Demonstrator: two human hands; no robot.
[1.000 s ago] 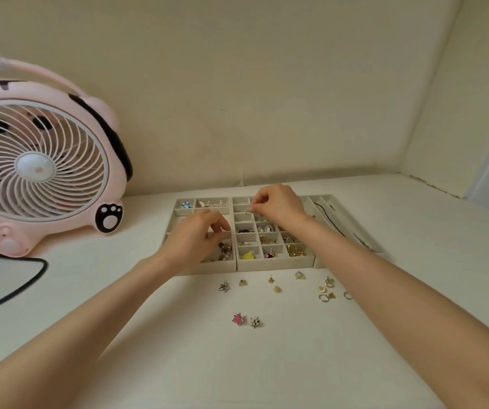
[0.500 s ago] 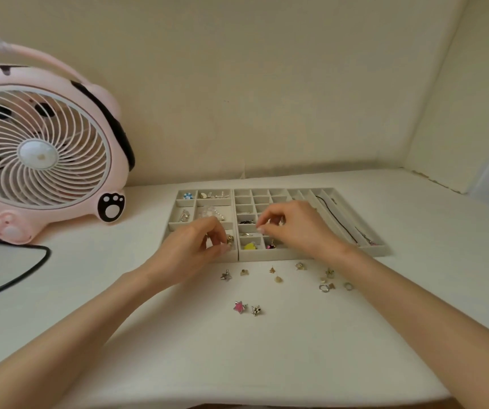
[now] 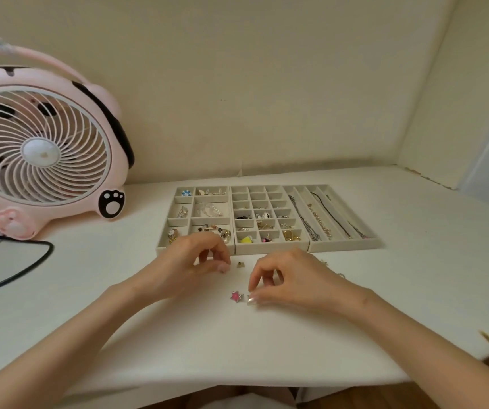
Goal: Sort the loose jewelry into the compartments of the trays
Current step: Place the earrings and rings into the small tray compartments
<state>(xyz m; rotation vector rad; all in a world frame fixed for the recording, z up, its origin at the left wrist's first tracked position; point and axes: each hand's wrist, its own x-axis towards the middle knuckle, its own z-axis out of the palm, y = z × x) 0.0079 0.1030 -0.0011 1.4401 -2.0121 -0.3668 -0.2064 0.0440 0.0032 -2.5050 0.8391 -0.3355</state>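
Pink star (image 3: 236, 296) just beside right fingers (image 3: 252, 300)

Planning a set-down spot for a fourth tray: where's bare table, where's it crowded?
Free: table right of the trays out to the side wall; near-edge strip, nearer than the pink star; patch between fan and trays. Crowded: strip before the trays, with loose jewelry, left hand and right hand.
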